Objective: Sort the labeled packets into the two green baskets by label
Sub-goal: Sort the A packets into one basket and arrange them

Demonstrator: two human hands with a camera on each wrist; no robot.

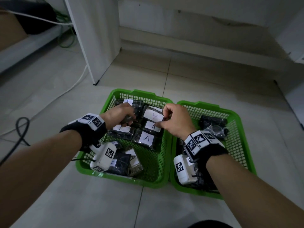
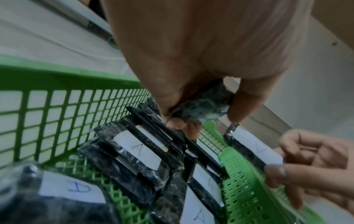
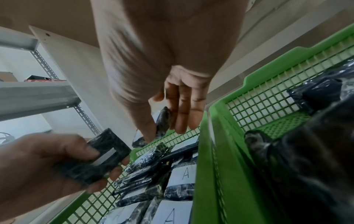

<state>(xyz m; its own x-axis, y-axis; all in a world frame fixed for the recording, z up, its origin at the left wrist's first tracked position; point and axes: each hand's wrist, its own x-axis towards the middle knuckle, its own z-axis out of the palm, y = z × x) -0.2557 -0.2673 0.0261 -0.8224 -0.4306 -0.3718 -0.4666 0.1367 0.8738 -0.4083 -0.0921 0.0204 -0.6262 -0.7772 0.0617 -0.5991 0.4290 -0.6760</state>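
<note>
Kneeling over two green baskets (image 1: 162, 162) on the tiles, sorting. Gripping one dark packet (image 2: 201, 109) in the curled left hand (image 1: 120, 116), label hidden, long axis roughly across the palm. Pinching an A-labelled packet (image 1: 153, 116) at its edge with the right hand (image 1: 176, 122), held flat above the left basket, probably for reading.

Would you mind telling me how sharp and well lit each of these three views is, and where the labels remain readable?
Head view: dim, fairly sharp, edges bowed by the wide lens; the A labels in the left basket read clearly. Left wrist view: the left hand is a soft blur up close, yet an A label is legible. Right wrist view: the right hand is blurred, and the lower right corner is dark.
</note>
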